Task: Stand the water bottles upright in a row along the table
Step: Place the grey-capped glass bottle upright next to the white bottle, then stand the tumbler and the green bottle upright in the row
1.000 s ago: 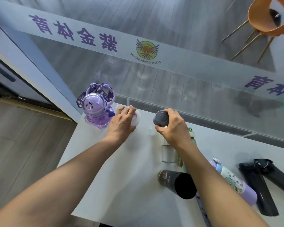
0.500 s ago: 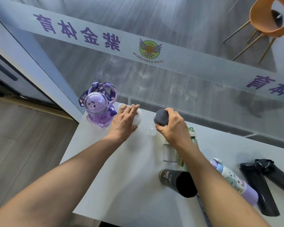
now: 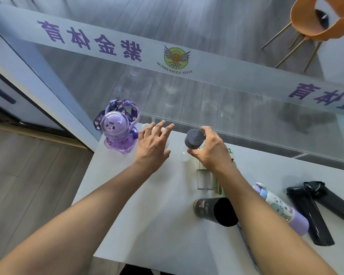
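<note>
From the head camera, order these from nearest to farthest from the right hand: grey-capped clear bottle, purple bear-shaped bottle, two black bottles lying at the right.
1. Grey-capped clear bottle, gripped by the right hand.
2. Purple bear-shaped bottle, upright, far left corner.
3. Two black bottles, lying at the right edge.

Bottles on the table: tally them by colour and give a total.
Purple: 2, the astronaut bottle and the cartoon bottle
Black: 3, the tumbler and two flip-top bottles
Clear: 1, the grey-capped bottle
White: 1, the white bottle, mostly hidden
Greenish: 1, the greenish bottle, mostly hidden
Total: 8
</note>
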A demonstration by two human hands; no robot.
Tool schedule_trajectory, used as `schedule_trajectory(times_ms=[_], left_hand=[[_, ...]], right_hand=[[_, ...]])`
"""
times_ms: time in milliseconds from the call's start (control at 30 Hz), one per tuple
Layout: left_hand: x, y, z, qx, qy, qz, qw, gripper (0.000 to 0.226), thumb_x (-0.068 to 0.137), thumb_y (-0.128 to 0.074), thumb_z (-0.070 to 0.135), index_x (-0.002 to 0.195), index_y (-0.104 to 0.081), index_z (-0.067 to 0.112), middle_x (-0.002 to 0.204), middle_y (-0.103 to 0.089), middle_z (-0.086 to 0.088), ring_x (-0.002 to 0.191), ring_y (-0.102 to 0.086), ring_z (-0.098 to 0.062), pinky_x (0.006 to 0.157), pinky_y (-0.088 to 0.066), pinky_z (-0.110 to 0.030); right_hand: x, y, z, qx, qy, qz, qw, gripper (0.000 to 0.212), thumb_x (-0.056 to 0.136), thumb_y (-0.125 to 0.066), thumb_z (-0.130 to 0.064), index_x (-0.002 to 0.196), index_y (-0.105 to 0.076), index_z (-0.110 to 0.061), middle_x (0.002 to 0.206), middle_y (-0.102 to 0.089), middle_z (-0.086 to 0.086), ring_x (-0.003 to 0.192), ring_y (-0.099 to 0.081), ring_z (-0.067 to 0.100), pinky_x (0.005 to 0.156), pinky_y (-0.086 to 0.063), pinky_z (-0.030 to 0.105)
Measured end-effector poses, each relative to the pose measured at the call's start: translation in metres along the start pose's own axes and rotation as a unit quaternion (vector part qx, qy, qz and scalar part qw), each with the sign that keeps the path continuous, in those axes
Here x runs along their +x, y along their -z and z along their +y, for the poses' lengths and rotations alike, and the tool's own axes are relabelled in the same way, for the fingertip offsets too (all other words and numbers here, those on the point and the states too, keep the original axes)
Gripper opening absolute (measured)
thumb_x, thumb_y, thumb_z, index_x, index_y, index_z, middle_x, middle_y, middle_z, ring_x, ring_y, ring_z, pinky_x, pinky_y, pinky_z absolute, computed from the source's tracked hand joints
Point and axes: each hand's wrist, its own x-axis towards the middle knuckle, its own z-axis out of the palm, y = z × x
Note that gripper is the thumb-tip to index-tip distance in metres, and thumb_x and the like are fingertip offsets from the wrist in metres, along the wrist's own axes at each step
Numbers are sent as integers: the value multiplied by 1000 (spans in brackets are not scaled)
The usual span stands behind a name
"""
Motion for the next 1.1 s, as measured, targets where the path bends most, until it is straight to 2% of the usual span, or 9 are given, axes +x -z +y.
schedule_trajectory(times_ms=[100, 233, 400, 533, 700, 833, 967, 1100], left_hand=[[-10, 7, 18, -22, -57, 11, 998, 82, 78, -73, 24, 149, -34, 29, 156, -36, -3, 139, -34, -34, 107, -32, -47], [-19, 5, 44, -38, -138, 8, 990, 80, 78, -69, 15, 149, -34, 29, 156, -36, -3, 136, -38, -35, 106, -35, -48], [-25, -3, 64, -25, -139, -19, 990, 72, 81, -66, 17, 147, -39, 26, 155, -37, -5, 137, -37, -38, 102, -36, -48], [-29, -8, 68, -27, -129, -22, 991, 67, 80, -67, 16, 143, -44, 24, 155, -37, -5, 137, -38, -37, 104, -36, -48], [-35, -6, 79, -22, -122, 8, 992, 65, 78, -70, 13, 139, -48, 22, 152, -43, -7, 132, -44, -39, 100, -41, -50], [-40, -7, 98, -9, -116, 25, 993, 63, 78, -70, 13, 137, -49, 21, 148, -46, -6, 128, -46, -36, 101, -43, -48], [-43, -18, 120, -5, -111, 10, 994, 56, 83, -63, 15, 137, -48, 21, 146, -47, -5, 130, -45, -32, 104, -41, -45], [-35, -29, 134, 0, -115, -3, 993, 50, 83, -61, 14, 132, -54, 18, 141, -52, -7, 124, -49, -31, 100, -44, -46]], right_hand=[[-11, 11, 3, -6, -19, 1, 1000, 86, 72, -87, -37, 143, -42, -20, 130, -60, 8, 118, -59, 30, 92, -47, 36], [-34, 30, 13, -7, -55, 34, 998, 77, 76, -81, -38, 141, -45, -19, 127, -59, 8, 117, -58, 28, 94, -49, 38], [-69, 52, 40, 12, -111, 78, 991, 60, 79, -75, -35, 132, -53, -17, 117, -60, 7, 103, -62, 27, 89, -49, 37], [-88, 62, 70, 26, -149, 85, 985, 57, 81, -72, -35, 132, -54, -16, 115, -60, 6, 98, -63, 25, 89, -51, 38], [-86, 58, 106, 23, -154, 46, 987, 56, 84, -73, -37, 132, -53, -16, 110, -61, 6, 96, -64, 27, 86, -51, 36], [-71, 54, 130, 33, -153, -13, 988, 55, 88, -70, -35, 135, -51, -17, 117, -62, 7, 105, -61, 25, 89, -48, 35], [-50, 49, 152, 30, -150, -74, 985, 55, 89, -67, -38, 138, -48, -22, 124, -61, 6, 110, -60, 23, 93, -50, 37], [-32, 38, 166, 38, -134, -114, 984, 54, 89, -66, -39, 137, -48, -21, 125, -60, 8, 114, -58, 26, 96, -50, 40]])
